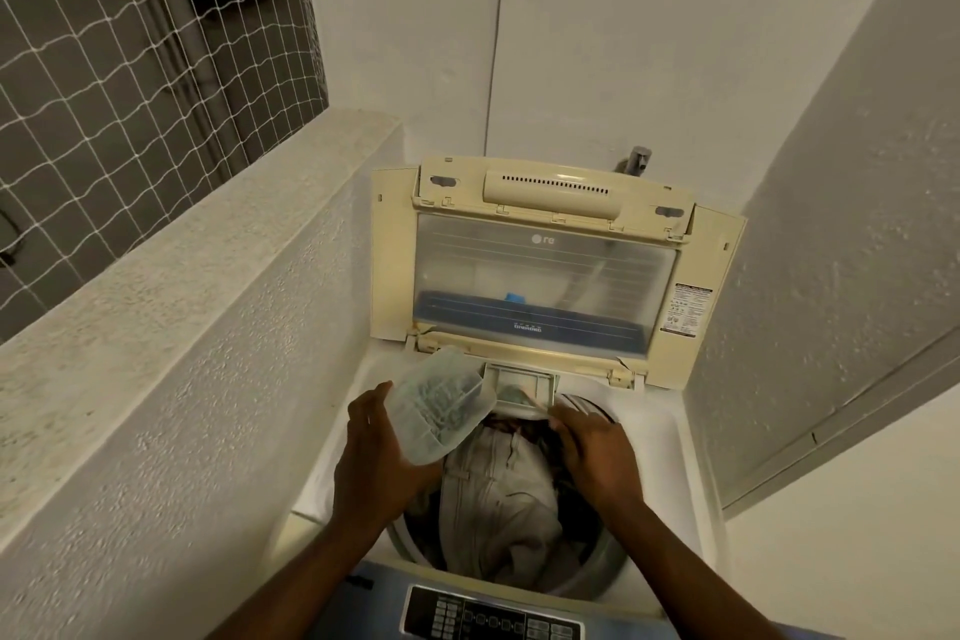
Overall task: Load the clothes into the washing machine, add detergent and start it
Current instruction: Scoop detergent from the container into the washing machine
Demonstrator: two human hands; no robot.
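A top-loading washing machine [691, 473] stands below me with its cream lid [545, 270] raised against the wall. Light grey clothes [498, 499] fill the drum. My left hand [379, 452] grips a translucent plastic container of detergent [441, 403], tilted towards the back of the tub. My right hand [592, 452] rests with its fingertips pinching the front edge of the pulled-out detergent drawer [519, 387] at the tub's rear rim. The dark control panel [493, 618] lies at the bottom edge of the view.
A rough plastered parapet wall [182, 327] runs close along the left, with a netted opening [130, 42] above it. A plain wall and a door frame [857, 405] hem in the right side. A tap [636, 160] sticks out behind the lid.
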